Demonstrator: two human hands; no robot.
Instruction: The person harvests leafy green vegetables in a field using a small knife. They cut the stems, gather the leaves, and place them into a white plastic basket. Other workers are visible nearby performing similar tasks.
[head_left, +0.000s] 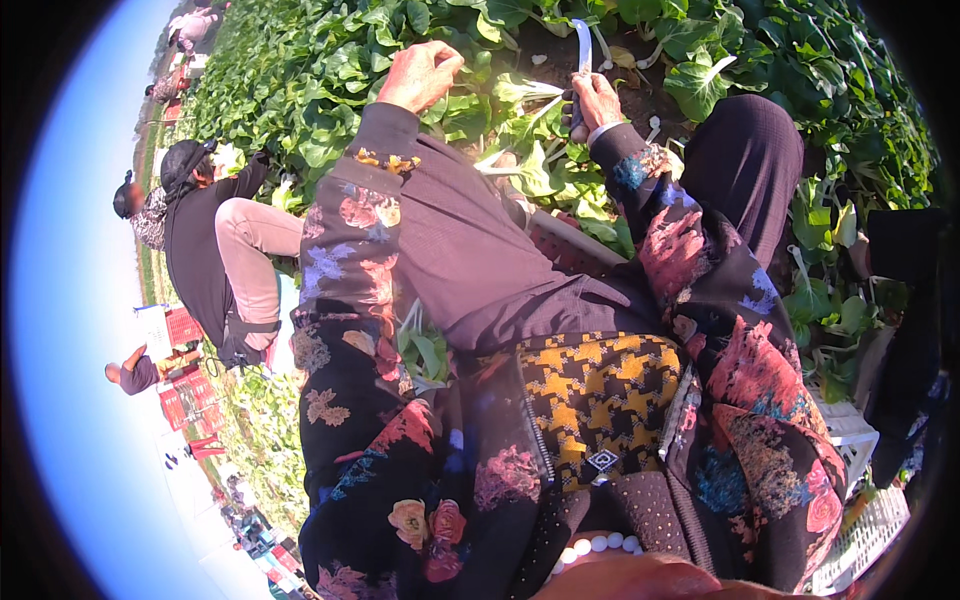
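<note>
My right hand (597, 102) grips the dark handle of a knife (583, 46). The knife's slightly curved blade points away from me, over a patch of bare soil. To the left, my left hand (421, 75) hovers above leafy greens with its fingers curled; its palm side is hidden, and nothing shows in it. Between my knees lie loose leafy plants with pale stalks (534, 174), resembling bok choy. Close behind them is a red plastic crate (564, 249) with a pale rim, partly covered by my trousers.
Dense rows of standing greens (292, 82) spread ahead and to both sides. A co-worker in dark clothing (199, 247) crouches at my left, with others beyond. Red crates (191, 397) are stacked farther left. White plastic crates (862, 536) stand behind my right side, near another person's dark clothing (904, 337).
</note>
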